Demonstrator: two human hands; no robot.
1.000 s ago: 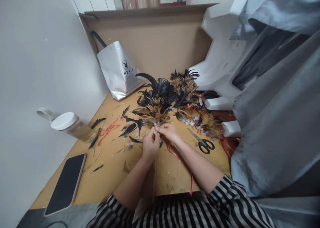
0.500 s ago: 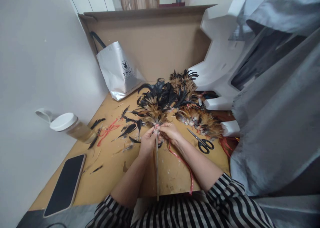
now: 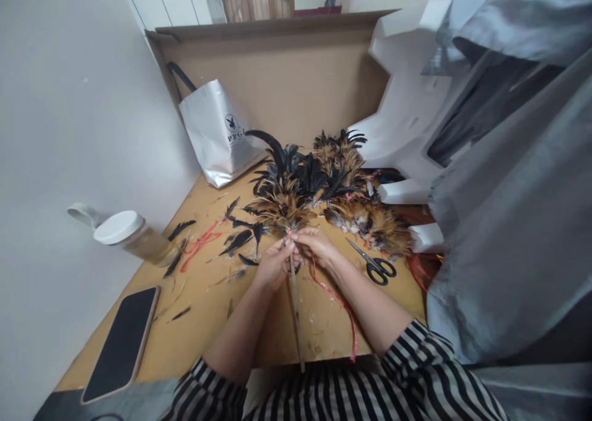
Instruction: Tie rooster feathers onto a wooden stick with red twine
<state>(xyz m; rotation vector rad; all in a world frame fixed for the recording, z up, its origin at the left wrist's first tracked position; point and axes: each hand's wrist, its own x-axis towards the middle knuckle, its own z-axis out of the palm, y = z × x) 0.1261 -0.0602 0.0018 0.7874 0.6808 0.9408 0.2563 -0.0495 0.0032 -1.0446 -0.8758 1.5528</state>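
My left hand (image 3: 276,262) is closed around the upper part of a thin stick (image 3: 296,316), just below a bunch of brown and black feathers (image 3: 283,210). The stick's lower end points toward my body. Against the feather bases, my right hand (image 3: 316,245) pinches a red plastic string (image 3: 341,302), which trails down the table to its front edge. Some red shows at the binding between my fingertips, though the fingers hide much of it. To the right of my right hand lie black-handled scissors (image 3: 378,268).
More feather bunches (image 3: 370,224) lie at the right and back. Loose black feathers (image 3: 238,242) and red string scraps (image 3: 200,246) are scattered left. A lidded bottle (image 3: 139,239), a phone (image 3: 121,344) and a silver bag (image 3: 217,131) stand or lie along the left. Grey cloth (image 3: 513,224) hangs right.
The stick's lower end has swung slightly right, and the feather bunch has turned, with a long black feather now rising up and left before the bag. Both hands stay nearly in place.
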